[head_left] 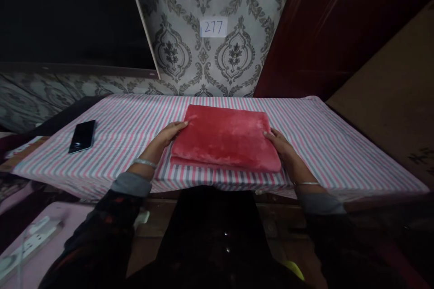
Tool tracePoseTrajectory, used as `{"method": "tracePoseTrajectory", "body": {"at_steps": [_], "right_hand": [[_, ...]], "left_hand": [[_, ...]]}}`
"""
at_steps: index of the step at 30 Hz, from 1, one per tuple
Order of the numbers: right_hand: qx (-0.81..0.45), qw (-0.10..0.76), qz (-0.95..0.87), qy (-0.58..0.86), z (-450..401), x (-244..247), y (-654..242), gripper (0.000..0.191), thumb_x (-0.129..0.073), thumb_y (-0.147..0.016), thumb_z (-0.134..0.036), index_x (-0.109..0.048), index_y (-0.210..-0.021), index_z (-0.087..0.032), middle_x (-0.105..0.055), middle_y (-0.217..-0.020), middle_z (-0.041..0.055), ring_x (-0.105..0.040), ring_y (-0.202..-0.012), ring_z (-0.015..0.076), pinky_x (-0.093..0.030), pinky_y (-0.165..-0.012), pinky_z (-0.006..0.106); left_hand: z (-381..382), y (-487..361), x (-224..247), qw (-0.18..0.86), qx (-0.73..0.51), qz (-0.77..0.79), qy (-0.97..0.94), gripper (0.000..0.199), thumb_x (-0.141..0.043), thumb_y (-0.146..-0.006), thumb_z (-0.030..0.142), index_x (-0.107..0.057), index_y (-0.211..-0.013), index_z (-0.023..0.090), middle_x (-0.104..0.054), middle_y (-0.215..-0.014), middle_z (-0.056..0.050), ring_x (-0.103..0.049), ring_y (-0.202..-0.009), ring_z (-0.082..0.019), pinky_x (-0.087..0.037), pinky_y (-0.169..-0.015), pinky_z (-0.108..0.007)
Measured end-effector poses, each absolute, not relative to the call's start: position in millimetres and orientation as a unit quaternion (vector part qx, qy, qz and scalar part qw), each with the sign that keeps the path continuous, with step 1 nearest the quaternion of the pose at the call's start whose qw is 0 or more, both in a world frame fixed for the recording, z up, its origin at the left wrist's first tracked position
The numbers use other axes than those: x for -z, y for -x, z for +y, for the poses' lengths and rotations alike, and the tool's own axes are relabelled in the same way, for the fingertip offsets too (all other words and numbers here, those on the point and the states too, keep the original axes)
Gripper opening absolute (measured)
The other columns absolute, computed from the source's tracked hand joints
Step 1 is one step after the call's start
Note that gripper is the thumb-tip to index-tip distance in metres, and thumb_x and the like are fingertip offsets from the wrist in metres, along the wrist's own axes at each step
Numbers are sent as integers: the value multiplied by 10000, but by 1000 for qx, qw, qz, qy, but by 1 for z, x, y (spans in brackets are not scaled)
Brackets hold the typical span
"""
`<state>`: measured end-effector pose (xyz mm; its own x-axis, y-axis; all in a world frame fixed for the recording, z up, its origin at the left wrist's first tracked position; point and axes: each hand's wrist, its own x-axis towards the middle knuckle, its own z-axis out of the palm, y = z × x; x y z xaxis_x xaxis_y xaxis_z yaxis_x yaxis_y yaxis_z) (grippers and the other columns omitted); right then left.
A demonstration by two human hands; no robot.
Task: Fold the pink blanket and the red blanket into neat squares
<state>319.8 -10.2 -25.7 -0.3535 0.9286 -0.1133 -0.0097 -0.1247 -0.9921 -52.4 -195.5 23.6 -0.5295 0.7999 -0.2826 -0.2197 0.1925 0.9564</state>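
A red plush cloth, folded into a thick rectangle, lies near the front edge of the striped tablecloth. At its left side, my left hand grips the edge with the thumb on top and the fingers partly hidden underneath. My right hand pinches the opposite side in the same way, its thumb resting on the pile. Folded layers show along the cloth's near edge.
A black smartphone lies on the left of the table. Behind hangs a large dark television; a cardboard box stands at the right. A power strip rests on a pink surface at lower left.
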Motion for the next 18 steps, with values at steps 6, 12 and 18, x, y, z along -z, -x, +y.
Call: {"method": "tracePoseTrajectory", "body": {"at_steps": [6,12,18], "right_hand": [[-627,383,-520,437,-62,33,-354,765,-813,-710,-441,-523,-1385,-229,-743,-1027,81,-721,-921,262,-613,-773,360],[-544,394,-587,452,-83,28,-359,909,-807,-677,-575,-490,-1458,-234,-690,-1215,126,-687,-1008,282,-590,-833,392],[-313,366,-711,513,-109,34,-372,850,-542,-738,-803,-721,-1169,-93,-729,-985,164,-668,-905,316,-530,-851,460]], "left_hand": [[-249,21,-14,428,-612,613,-258,417,-884,-679,374,-755,-1013,159,-783,-1008,-102,-713,-1018,-256,-547,-909,-299],[-262,-1,-8,336,-653,621,-275,559,-856,-665,505,-734,-1088,162,-757,-1103,-99,-655,-1153,-296,-502,-1023,-342],[-285,-10,19,160,-611,670,-391,684,-708,-795,605,-612,-1310,167,-644,-1347,-132,-569,-1286,-321,-439,-1106,-467]]}}
